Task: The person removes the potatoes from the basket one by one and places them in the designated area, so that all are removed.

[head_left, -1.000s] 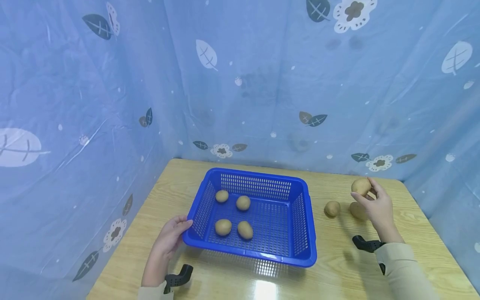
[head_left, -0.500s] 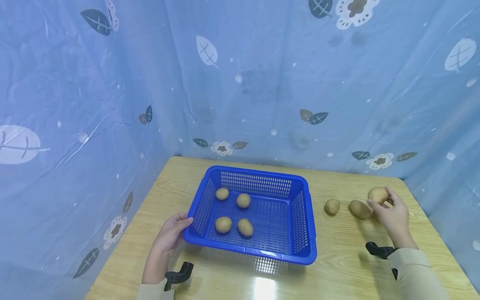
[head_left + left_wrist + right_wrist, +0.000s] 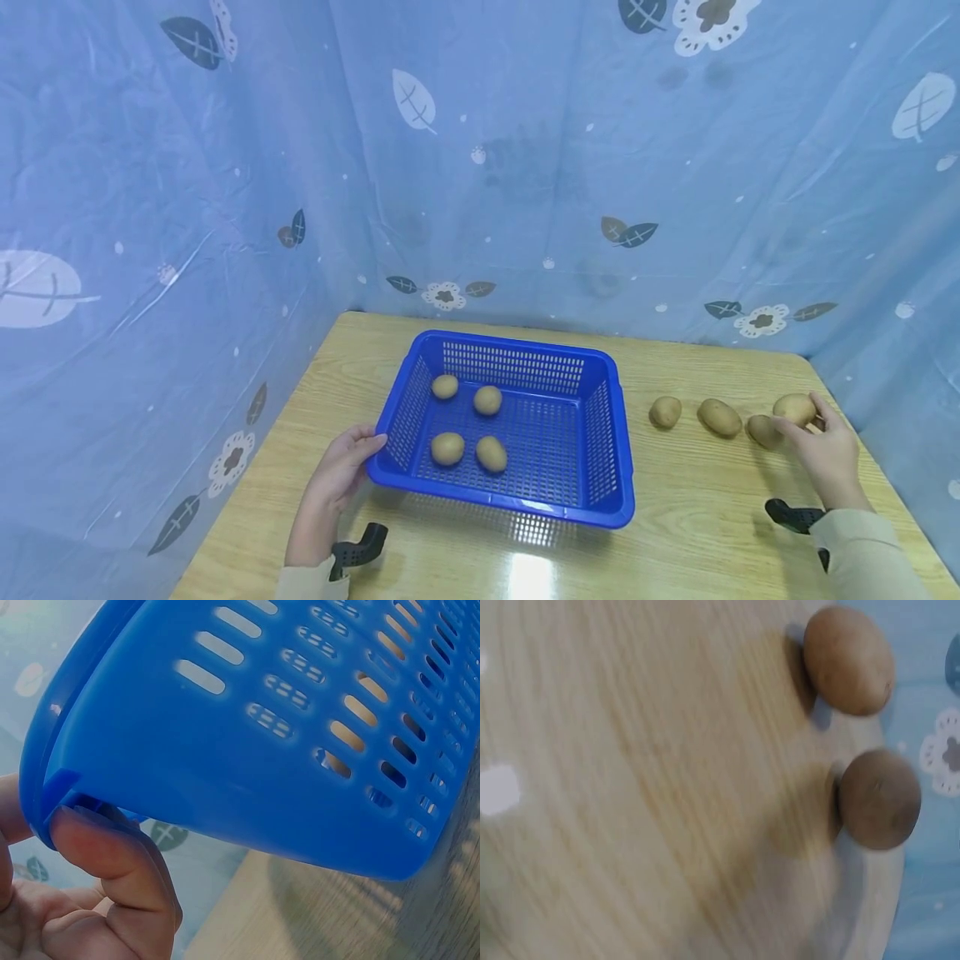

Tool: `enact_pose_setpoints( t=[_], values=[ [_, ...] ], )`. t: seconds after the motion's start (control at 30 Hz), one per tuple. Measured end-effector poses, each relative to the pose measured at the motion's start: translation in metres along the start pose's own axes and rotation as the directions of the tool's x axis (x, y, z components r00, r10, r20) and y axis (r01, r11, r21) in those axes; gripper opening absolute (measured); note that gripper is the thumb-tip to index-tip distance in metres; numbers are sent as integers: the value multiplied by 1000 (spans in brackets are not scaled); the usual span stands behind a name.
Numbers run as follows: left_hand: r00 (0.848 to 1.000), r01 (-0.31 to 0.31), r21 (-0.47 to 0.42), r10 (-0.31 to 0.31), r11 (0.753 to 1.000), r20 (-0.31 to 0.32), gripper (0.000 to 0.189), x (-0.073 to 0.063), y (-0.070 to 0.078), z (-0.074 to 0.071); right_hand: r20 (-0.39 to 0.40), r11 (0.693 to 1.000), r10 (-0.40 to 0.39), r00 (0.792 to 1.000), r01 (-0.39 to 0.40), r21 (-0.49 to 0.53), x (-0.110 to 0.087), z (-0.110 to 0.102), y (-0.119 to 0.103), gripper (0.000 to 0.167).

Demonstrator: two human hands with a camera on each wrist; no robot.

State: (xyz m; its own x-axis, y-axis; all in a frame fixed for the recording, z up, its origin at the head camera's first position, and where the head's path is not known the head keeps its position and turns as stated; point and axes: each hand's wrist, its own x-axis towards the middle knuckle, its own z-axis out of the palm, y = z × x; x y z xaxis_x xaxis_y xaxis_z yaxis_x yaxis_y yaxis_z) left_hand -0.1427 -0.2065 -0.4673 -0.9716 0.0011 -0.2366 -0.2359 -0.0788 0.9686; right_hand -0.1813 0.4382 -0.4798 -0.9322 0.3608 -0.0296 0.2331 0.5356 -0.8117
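Note:
My left hand (image 3: 343, 471) grips the near left corner of a blue plastic basket (image 3: 517, 507); in the left wrist view its fingers curl over the rim (image 3: 37, 772). Inside the basket lie several potatoes, among them a round potato (image 3: 447, 448) near the front. At the far right of the table, my right hand (image 3: 831, 454) pinches a potato (image 3: 793, 409) between thumb and fingers. Just left of it sits another potato (image 3: 763, 431), partly behind the thumb. The right wrist view shows two potatoes on the table, but not the hand.
Left of the right hand, an oblong potato (image 3: 719, 417) and a smaller potato (image 3: 665, 412) lie in a row on the wooden table (image 3: 675, 517). A blue patterned curtain (image 3: 517, 183) hangs behind and along the sides.
The right hand has carried its potato rightward and lower, toward the right end of the row. The potato just left of it has come into sight. The left hand keeps its grip on the basket.

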Motion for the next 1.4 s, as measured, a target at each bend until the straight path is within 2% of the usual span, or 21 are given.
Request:
enact_pose_setpoints(
  t=[0.13, 0.33, 0.53, 0.73, 1.0, 1.2, 1.4],
  values=[
    [1000, -7, -1, 7, 1000, 16, 35, 0, -1, 0, -8, 1000, 9, 1000, -9, -6, 1, -5, 12, 82],
    [999, -2, -12, 2, 1000, 40, 37, 0, 0, 0, 16, 997, 72, 997, -71, -31, 3, -16, 25, 84],
    [1000, -4, -18, 4, 1000, 31, 36, 0, 2, 0, 44, 994, 101, 994, -99, -39, 5, -19, 31, 86],
    [1000, 4, -12, -4, 1000, 22, 32, 0, 2, 1, 46, 993, 74, 996, -70, -93, 6, -16, 35, 81],
    [1000, -4, 19, 4, 1000, 4, 36, -1, 2, 1, 91, 993, 55, 994, -45, -106, 11, -12, 41, 80],
    [1000, -10, 20, 10, 1000, 9, 29, -1, 1, 0, 136, 993, 42, 990, -26, -118, 13, -11, 47, 79],
    [1000, -8, 14, 8, 1000, 22, 32, -1, 0, 0, 138, 990, 44, 989, -25, -142, 14, -11, 49, 79]
  ],
)
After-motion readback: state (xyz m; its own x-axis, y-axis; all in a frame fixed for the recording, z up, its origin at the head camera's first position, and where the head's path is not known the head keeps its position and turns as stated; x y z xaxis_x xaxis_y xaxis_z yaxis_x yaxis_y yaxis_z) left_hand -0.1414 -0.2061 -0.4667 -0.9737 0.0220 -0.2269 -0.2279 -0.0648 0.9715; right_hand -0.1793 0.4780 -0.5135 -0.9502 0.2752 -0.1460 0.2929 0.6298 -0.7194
